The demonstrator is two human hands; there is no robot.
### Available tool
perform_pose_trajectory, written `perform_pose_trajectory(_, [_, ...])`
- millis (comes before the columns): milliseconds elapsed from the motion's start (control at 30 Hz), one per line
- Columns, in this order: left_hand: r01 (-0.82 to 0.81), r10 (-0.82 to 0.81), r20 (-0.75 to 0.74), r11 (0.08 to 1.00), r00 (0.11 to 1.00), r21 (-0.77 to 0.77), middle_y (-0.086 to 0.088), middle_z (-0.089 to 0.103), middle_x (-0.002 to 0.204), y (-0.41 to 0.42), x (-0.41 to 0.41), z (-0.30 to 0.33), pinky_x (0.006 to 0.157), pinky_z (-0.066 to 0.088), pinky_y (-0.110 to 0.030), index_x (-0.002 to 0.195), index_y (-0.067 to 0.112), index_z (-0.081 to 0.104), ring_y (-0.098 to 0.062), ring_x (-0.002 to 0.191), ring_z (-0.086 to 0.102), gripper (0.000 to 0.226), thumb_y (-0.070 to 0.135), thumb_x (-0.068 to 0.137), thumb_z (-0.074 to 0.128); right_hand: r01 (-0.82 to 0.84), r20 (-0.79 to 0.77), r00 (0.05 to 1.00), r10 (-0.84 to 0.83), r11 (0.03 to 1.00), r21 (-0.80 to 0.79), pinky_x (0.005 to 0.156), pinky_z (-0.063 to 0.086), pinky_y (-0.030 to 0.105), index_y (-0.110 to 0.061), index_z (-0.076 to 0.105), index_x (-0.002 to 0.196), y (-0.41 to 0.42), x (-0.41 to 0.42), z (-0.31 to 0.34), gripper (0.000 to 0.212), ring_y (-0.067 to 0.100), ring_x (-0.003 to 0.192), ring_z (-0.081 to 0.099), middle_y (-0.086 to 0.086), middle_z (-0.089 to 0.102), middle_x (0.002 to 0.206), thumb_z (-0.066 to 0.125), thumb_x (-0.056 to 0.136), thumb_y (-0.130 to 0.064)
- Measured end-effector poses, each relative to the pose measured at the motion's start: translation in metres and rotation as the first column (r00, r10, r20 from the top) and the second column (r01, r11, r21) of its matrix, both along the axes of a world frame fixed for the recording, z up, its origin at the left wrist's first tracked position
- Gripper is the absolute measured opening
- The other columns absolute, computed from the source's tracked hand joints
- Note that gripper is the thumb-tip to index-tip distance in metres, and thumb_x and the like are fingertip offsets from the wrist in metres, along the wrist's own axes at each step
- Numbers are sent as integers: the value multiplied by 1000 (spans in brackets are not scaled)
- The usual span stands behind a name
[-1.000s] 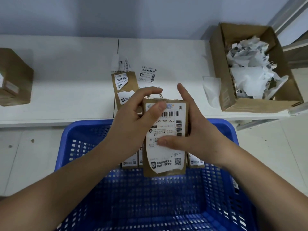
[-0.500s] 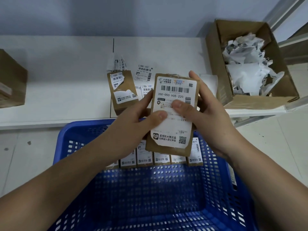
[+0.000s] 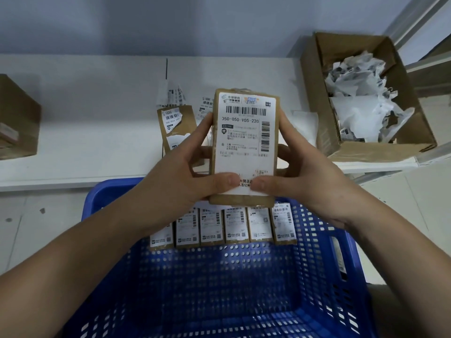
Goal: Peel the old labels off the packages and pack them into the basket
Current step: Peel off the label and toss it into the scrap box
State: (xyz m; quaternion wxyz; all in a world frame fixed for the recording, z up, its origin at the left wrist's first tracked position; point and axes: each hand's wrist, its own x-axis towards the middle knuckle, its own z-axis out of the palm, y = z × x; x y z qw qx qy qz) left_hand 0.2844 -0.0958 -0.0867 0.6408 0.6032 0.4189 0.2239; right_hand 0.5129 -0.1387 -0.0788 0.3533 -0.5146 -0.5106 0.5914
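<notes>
The left hand (image 3: 178, 172) and right hand (image 3: 305, 176) grip the brown package (image 3: 244, 147) upright above the blue basket (image 3: 317, 264), fingers curled round its sides, both thumbs pressing the lower edge of its white label (image 3: 246, 132). Six labelled packages (image 3: 224, 225) stand in a row against the basket's far wall.

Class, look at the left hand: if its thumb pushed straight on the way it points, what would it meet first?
Probably the right hand's thumb: the left hand's thumb points at it across the package's label, with a small gap between.
</notes>
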Motion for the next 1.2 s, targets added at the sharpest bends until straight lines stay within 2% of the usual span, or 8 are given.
perform_pose_trajectory(100, [-15, 15, 12, 1000, 1000, 13, 14, 64, 135, -1, 2, 0, 87, 62, -35, 153, 59, 18, -4, 116, 67, 102, 31, 76, 78, -5, 16, 1000, 4, 1000, 24, 90, 59, 52, -59, 14, 154, 0, 1, 1, 114, 28, 115, 69, -2, 62, 136, 80, 80, -2])
perform_pose_trajectory(267, [0, 0, 7, 998, 1000, 64, 23, 59, 138, -5, 6, 0, 88, 60, -28, 154, 59, 13, 2, 124, 59, 100, 36, 79, 76, 43, 61, 997, -48, 996, 80, 98, 56, 45, -47, 13, 158, -3, -9, -2, 110, 19, 131, 57, -5, 58, 142, 84, 80, -16])
perform_pose_trajectory(467, [9, -7, 53, 1000, 999, -29, 11, 63, 138, 4, -2, 6, 89, 60, -49, 152, 61, 20, -18, 126, 63, 99, 27, 79, 77, -69, -84, 994, 67, 998, -13, 98, 55, 56, -55, 9, 157, 2, 5, 6, 115, 37, 118, 67, 1, 58, 143, 74, 82, 4])
perform_pose_trajectory(633, [-12, 11, 41, 1000, 999, 14, 17, 63, 135, 3, -2, 7, 87, 62, -40, 153, 61, 19, -9, 122, 64, 98, 29, 79, 76, -81, -169, 983, 75, 996, -28, 102, 49, 63, -52, 13, 157, 3, 5, 3, 111, 40, 124, 62, 2, 55, 147, 70, 83, 8])
perform_pose_trajectory(767, [-28, 27, 25, 998, 999, 47, 26, 64, 130, -2, 3, 4, 77, 60, -20, 152, 60, 18, 5, 117, 62, 95, 32, 79, 73, -15, -7, 1000, 15, 998, 63, 96, 57, 51, -46, 14, 158, 0, -7, -2, 112, 25, 128, 61, -1, 57, 142, 83, 79, -7])
perform_pose_trajectory(900, [40, -40, -4, 999, 999, 32, 26, 60, 136, 1, 1, 2, 84, 60, -24, 154, 60, 9, 8, 124, 56, 97, 30, 87, 71, -49, -43, 998, 50, 998, 31, 91, 58, 50, -47, 13, 158, 1, -4, -4, 110, 27, 121, 66, 3, 56, 143, 78, 83, 1])
perform_pose_trajectory(1000, [53, -52, -10, 998, 999, 30, 26, 60, 136, 4, 1, 4, 82, 59, -20, 154, 60, 6, 9, 122, 57, 97, 29, 88, 70, -70, -71, 995, 72, 997, 24, 87, 59, 44, -47, 12, 159, 3, -1, -3, 109, 27, 122, 66, 3, 55, 144, 72, 85, 6])
perform_pose_trajectory(1200, [48, -49, 21, 999, 999, 16, 25, 59, 138, 5, 0, 3, 86, 60, -25, 153, 61, 10, 5, 127, 55, 97, 32, 84, 71, -125, -172, 978, 120, 992, -16, 100, 51, 53, -46, 14, 159, 6, 4, -5, 103, 35, 129, 60, 8, 50, 150, 67, 87, 4])
